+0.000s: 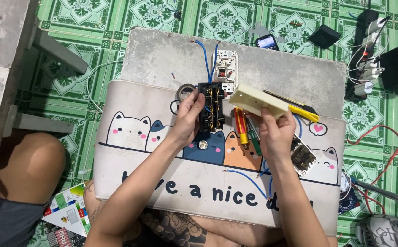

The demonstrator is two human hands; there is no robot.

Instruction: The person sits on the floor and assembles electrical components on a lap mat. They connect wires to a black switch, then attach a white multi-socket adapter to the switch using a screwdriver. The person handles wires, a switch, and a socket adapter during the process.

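Observation:
My left hand grips a black socket module with brass strips and blue wires running out of its top. My right hand holds up a cream plastic cover plate, tilted, just to the right of the module. Both hands hover over a mat printed with cartoon cats. A white switch unit lies on the grey board right behind the module.
A red-and-yellow screwdriver and a green one lie between my hands. A yellow utility knife, a tape roll, another socket part, a phone, a power strip and loose red wires surround the mat. A seated person's knee is at left.

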